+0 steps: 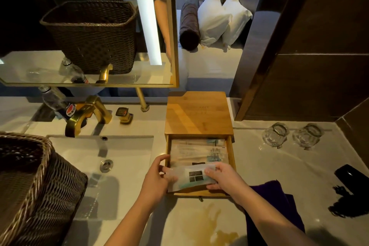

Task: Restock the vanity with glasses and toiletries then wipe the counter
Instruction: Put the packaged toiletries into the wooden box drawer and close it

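Both hands — left hand (157,177), right hand (221,178) — grip one packet (189,177) over the open drawer (231,154). Two glasses (275,135) stand on the tabletop (279,166).

One head-worn wide-angle camera looks steeply down, close over the tabletop (259,166), facing the mirror (89,26) beyond.

Both hands — left hand (157,177), right hand (221,177) — grip a toiletry packet (189,177) over the open wooden drawer (231,158). Two glasses (275,135) stand right of it — apart.

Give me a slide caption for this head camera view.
Both hands, left hand and right hand, lay a toiletry packet into the wooden box's open drawer beside two glasses.
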A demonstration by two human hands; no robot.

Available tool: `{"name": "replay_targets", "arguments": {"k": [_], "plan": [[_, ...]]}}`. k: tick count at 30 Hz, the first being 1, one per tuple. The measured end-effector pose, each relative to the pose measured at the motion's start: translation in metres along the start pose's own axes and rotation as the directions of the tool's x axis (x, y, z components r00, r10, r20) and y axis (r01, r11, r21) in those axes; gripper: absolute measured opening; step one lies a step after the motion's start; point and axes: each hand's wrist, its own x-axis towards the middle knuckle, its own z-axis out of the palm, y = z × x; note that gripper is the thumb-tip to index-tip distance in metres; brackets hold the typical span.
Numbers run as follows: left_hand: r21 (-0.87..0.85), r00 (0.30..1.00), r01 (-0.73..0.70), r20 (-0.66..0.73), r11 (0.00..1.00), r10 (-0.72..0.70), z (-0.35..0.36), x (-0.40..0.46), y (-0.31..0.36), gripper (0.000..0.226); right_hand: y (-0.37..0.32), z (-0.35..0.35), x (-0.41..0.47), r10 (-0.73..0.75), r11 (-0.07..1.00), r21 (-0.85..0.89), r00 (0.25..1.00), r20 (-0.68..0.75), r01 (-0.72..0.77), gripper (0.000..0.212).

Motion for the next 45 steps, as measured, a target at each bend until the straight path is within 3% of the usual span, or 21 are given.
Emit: {"name": "replay_targets", "arguments": {"k": [4,7,10,12,15,18,33,40,43,45], "plan": [[0.161,0.982,-0.090,-0.148,0.983,0.114,-0.002,0.007,-0.008,0.049,-0.003,-0.004,0.002,-0.040,0.970,-0.242,0.998,-0.057,0.025,0.011],[0.267,0.977,-0.145,-0.114,0.953,0.180,-0.001,0.001,-0.013,0.046,-0.003,-0.005,0.004,-0.057,0.942,-0.336,0.993,-0.106,0.018,0.010],[0.568,0.920,-0.316,-0.012,0.760,0.391,-0.003,-0.005,-0.029,0.046,0.002,-0.003,0.011,-0.086,0.897,-0.442,0.985,-0.150,0.011,0.012],[0.671,0.898,-0.376,0.091,0.640,0.431,-0.003,-0.010,-0.034,0.058,0.007,-0.002,0.017,-0.088,0.862,-0.506,0.979,-0.183,-0.017,0.014],[0.560,0.882,-0.452,0.163,0.694,0.443,0.001,-0.021,-0.029,0.070,0.012,0.002,0.026,-0.110,0.813,-0.581,0.968,-0.226,-0.043,0.015],[0.452,0.889,-0.449,0.139,0.771,0.437,0.002,-0.027,-0.023,0.076,0.015,0.009,0.033,-0.097,0.812,-0.580,0.969,-0.229,-0.056,0.015],[0.659,0.924,-0.373,0.205,0.653,0.321,-0.005,-0.006,-0.066,0.093,0.018,0.015,0.037,-0.080,0.821,-0.565,0.963,-0.256,-0.082,0.011],[0.643,0.936,-0.343,0.171,0.685,0.309,-0.004,-0.009,-0.063,0.096,0.014,0.019,0.013,-0.177,0.810,-0.585,0.943,-0.282,-0.023,0.009],[0.559,0.894,-0.437,0.183,0.705,0.409,-0.007,-0.008,-0.034,0.067,0.026,0.023,-0.009,-0.288,0.819,-0.569,0.910,-0.298,0.073,0.003],[0.581,0.872,-0.466,0.176,0.667,0.456,-0.010,0.008,-0.017,0.060,0.042,0.030,-0.021,-0.402,0.756,-0.649,0.841,-0.363,0.081,0.007]]}}
